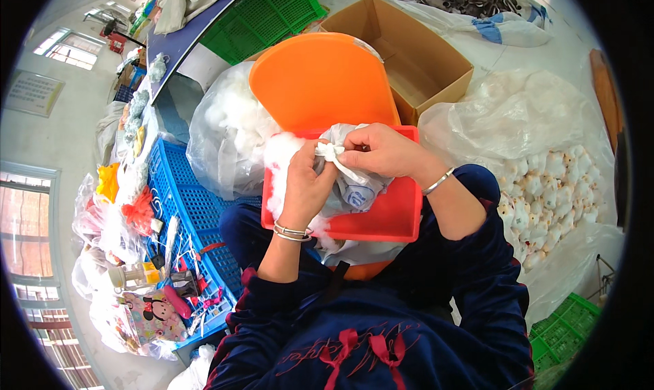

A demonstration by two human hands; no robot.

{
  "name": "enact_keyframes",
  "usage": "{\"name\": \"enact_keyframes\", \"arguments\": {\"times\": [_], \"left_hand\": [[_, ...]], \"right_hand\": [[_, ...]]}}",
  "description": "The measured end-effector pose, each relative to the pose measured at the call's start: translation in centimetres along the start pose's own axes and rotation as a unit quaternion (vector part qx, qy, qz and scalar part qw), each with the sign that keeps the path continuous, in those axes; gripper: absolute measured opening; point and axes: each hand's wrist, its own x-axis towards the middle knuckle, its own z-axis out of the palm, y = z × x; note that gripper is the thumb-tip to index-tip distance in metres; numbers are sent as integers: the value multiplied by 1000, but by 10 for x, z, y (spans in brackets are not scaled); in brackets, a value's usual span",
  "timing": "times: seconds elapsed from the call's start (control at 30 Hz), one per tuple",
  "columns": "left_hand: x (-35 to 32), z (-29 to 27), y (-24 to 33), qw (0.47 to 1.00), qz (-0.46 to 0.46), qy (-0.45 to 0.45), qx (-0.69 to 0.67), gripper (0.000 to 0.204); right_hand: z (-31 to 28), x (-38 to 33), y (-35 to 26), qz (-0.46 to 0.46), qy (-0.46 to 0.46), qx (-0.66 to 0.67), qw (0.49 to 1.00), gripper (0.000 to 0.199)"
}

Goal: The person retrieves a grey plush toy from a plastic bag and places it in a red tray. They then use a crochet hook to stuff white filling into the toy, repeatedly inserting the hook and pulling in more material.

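Observation:
Above a red tray point(402, 220) on my lap, a small white piece point(330, 151), soft-looking and bunched like a knot, is pinched between both hands. My left hand point(306, 185) grips its left side with thumb and fingers. From the right, my right hand point(385, 151) pinches its edge, fingers curled. Directly beneath lies a crumpled clear plastic bag point(357, 194) with a blue print. Whether the white piece joins this bag I cannot tell. Loose white stuffing point(283, 148) fills the tray's left side, beside my left hand.
An orange chair back point(323, 83) rises beyond the tray, with an open cardboard box point(409, 56) behind it. Left are a bag of stuffing point(228, 128) and a cluttered blue crate point(197, 192). Right lies a plastic sack of small white pieces point(552, 192). Green crates point(266, 19) stand farther out.

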Motion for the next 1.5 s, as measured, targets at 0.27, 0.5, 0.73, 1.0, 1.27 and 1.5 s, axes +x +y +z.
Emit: {"name": "enact_keyframes", "arguments": {"times": [0.27, 0.5, 0.73, 1.0, 1.27, 1.5], "left_hand": [[-6, 0, 13, 999, 28, -29, 10, 16], [-9, -4, 4, 991, -95, -65, -73, 23], [0, -20, 1, 983, -82, -141, -81, 25], [-2, -12, 0, 997, 27, -73, -24, 16], [-14, -29, 2, 996, -18, -63, 63, 18], [-18, -40, 8, 994, -94, -58, -7, 25]], "right_hand": [[10, -1, 6, -29, -18, -44, 998, 28], [1, -4, -3, -58, -19, -1, 998, 23], [-2, -4, -8, -38, 23, 33, 998, 16], [16, -1, -7, -65, 45, -15, 997, 13], [-14, -5, -6, -103, 261, -191, 941, 12], [-12, 0, -4, -29, 157, 76, 984, 18]]}}
